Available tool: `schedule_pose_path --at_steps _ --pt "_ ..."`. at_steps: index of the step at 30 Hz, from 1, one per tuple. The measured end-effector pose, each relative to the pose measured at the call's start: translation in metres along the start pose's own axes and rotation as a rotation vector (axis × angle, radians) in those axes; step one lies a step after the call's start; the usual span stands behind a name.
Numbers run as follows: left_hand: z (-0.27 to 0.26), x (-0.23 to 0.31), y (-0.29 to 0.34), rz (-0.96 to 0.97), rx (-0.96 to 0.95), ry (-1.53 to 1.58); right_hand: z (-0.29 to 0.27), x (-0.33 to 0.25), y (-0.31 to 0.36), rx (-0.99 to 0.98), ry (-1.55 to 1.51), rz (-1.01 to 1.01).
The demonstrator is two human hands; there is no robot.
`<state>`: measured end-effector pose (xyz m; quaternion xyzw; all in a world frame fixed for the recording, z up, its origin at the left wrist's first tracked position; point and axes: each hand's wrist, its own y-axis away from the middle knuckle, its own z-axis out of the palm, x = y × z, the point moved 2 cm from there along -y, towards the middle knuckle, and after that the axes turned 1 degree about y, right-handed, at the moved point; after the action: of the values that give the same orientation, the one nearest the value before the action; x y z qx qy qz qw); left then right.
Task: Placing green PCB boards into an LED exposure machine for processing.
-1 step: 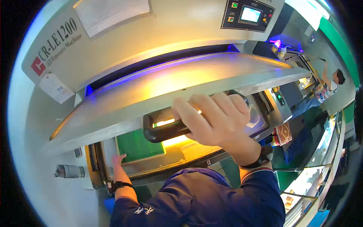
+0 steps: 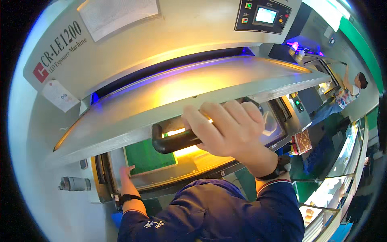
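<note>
My right hand is wrapped round a black handle on the front edge of a grey hinged lid. The lid stands tilted, raised above the bed of a large exposure machine. Below it, a green panel lies flat on the left part of the bed. My left hand is beside the panel's near left corner, one digit stretched toward its edge; the other fingers show faintly and seem apart. I cannot tell whether it touches the panel.
A control panel with a lit screen is at the upper right of the machine. A grey bottle-like cylinder is at the left. Another person stands at equipment on the right, and a lit glass cabinet is at the lower right.
My right hand and the handle have shifted very slightly. My left hand and the green panel look unmoved.
</note>
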<state>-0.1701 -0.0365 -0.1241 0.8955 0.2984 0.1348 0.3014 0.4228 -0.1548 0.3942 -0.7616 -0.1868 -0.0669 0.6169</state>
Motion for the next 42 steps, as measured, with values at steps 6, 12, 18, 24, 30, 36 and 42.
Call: schedule_pose_path --at_steps 6,12,18,24,30,36,42 --pt "0.019 0.062 0.042 -0.178 -0.303 0.628 -0.006 -0.004 0.014 -0.11 0.044 0.021" --pt "0.082 0.074 0.086 0.46 -0.51 1.292 -0.006 -0.014 0.012 -0.113 0.016 0.085" --pt "0.065 0.128 0.179 0.628 -0.257 1.138 -0.02 -0.038 0.028 -0.193 0.147 0.229" --pt "-0.013 0.084 0.221 0.869 -0.435 0.93 -0.044 -0.123 0.182 -0.238 0.02 1.083" --pt "-0.057 0.045 0.287 1.092 -0.926 0.373 -0.175 -0.285 0.336 -0.184 -0.906 2.318" --pt "-0.012 0.05 0.342 1.271 -1.213 0.013 -0.299 -0.408 0.314 0.278 -0.551 2.484" --pt "0.089 0.052 0.408 1.303 -1.39 -0.278 -0.42 -0.523 0.28 0.652 0.018 2.333"
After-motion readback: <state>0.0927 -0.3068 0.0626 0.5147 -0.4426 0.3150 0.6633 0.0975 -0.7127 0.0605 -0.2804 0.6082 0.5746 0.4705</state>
